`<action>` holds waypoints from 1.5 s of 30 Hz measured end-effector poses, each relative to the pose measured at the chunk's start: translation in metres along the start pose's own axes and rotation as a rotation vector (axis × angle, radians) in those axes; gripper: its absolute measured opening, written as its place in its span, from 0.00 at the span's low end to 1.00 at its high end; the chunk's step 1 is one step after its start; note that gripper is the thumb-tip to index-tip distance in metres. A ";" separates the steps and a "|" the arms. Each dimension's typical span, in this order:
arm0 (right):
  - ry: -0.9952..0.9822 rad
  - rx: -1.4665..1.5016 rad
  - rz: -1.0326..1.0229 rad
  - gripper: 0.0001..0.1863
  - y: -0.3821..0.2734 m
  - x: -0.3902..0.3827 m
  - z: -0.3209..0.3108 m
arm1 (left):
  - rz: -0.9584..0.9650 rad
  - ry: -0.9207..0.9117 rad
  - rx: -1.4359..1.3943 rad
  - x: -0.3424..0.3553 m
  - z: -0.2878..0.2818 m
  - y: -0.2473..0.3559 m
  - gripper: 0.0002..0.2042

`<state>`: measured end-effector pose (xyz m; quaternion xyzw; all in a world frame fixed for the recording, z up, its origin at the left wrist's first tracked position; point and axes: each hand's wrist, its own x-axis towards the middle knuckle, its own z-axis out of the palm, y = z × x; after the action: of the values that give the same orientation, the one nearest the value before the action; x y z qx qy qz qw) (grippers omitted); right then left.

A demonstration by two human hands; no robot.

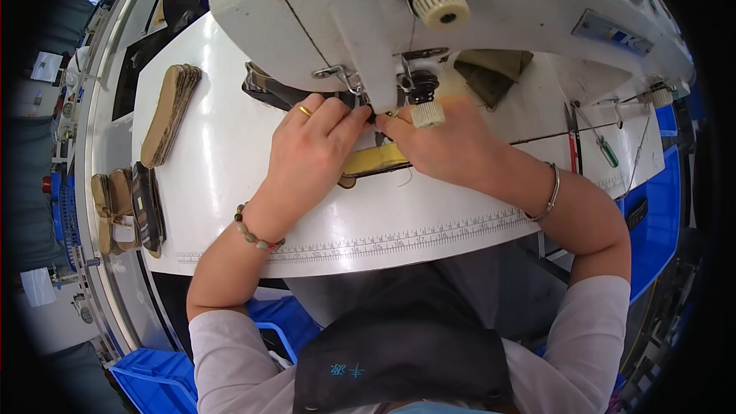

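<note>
Both my hands meet under the head of a white sewing machine [330,23], close to its needle and presser foot. My left hand [310,146], with a ring on one finger, has its fingertips closed on a dark fabric piece [268,90] that runs out behind it to the left. From the other side my right hand [445,142] pinches the same work, its fingertips partly behind a cream knob. A yellow strip [376,159] with a dark edge curves between my wrists on the white table. The exact spot under the needle is hidden by my fingers.
Olive cloth [494,73] lies folded behind my right hand. A screwdriver [608,152] and a red-and-black handled tool [574,149] rest at right. Stacked brown pieces [170,111] and tied bundles [119,207] sit left. A ruler strip [383,245] follows the front edge; a blue bin [659,215] stands right.
</note>
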<state>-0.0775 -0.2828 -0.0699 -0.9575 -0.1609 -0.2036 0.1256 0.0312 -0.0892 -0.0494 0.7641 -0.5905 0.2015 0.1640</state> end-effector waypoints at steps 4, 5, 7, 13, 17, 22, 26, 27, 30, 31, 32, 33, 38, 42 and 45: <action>-0.014 -0.013 0.008 0.09 0.001 0.000 -0.001 | -0.011 0.058 0.008 0.003 -0.013 -0.012 0.14; -0.020 -0.018 -0.002 0.08 0.002 0.000 -0.001 | -0.009 0.057 0.005 0.004 -0.018 -0.020 0.14; -0.028 -0.026 -0.006 0.08 0.003 -0.001 -0.003 | -0.139 0.076 0.133 0.006 -0.027 -0.040 0.17; 0.012 -0.003 -0.023 0.10 0.000 -0.002 -0.001 | -0.370 -0.178 -0.092 -0.001 -0.030 -0.070 0.19; -0.080 0.085 -0.015 0.17 -0.003 -0.002 -0.004 | -0.568 -0.414 -0.326 0.021 -0.048 -0.066 0.18; -0.163 0.050 0.017 0.20 -0.009 0.002 -0.009 | -0.357 -0.236 -0.355 0.016 -0.028 -0.082 0.16; -0.151 0.071 0.000 0.19 -0.006 0.002 -0.004 | -0.143 -0.023 0.098 0.008 -0.025 -0.057 0.15; -0.146 0.092 -0.004 0.18 -0.006 0.002 -0.003 | -0.077 -0.090 -0.017 0.007 -0.032 -0.043 0.14; -0.083 0.087 -0.012 0.17 -0.006 0.001 0.004 | 0.017 -0.175 -0.094 0.014 -0.031 -0.009 0.15; -0.083 0.089 -0.018 0.17 -0.005 0.001 0.004 | 0.053 -0.195 -0.053 0.015 -0.030 -0.005 0.15; -0.111 0.090 -0.002 0.16 -0.005 0.001 0.003 | 0.048 -0.194 -0.050 0.012 -0.028 -0.008 0.15; -0.139 0.090 0.015 0.16 -0.006 0.001 0.002 | 0.067 -0.205 -0.014 0.008 -0.022 -0.013 0.16; -0.130 0.021 -0.014 0.16 -0.010 0.002 -0.004 | 0.060 -0.264 -0.002 0.006 -0.019 -0.023 0.18; -0.081 -0.009 -0.049 0.17 -0.007 -0.001 0.000 | 0.048 -0.208 -0.064 0.006 -0.015 -0.023 0.16; -0.090 -0.007 -0.045 0.18 -0.009 0.000 -0.002 | 0.047 -0.146 -0.101 0.003 -0.011 -0.022 0.16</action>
<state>-0.0815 -0.2748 -0.0659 -0.9623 -0.1871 -0.1635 0.1103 0.0523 -0.0811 -0.0389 0.7535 -0.6280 0.1191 0.1540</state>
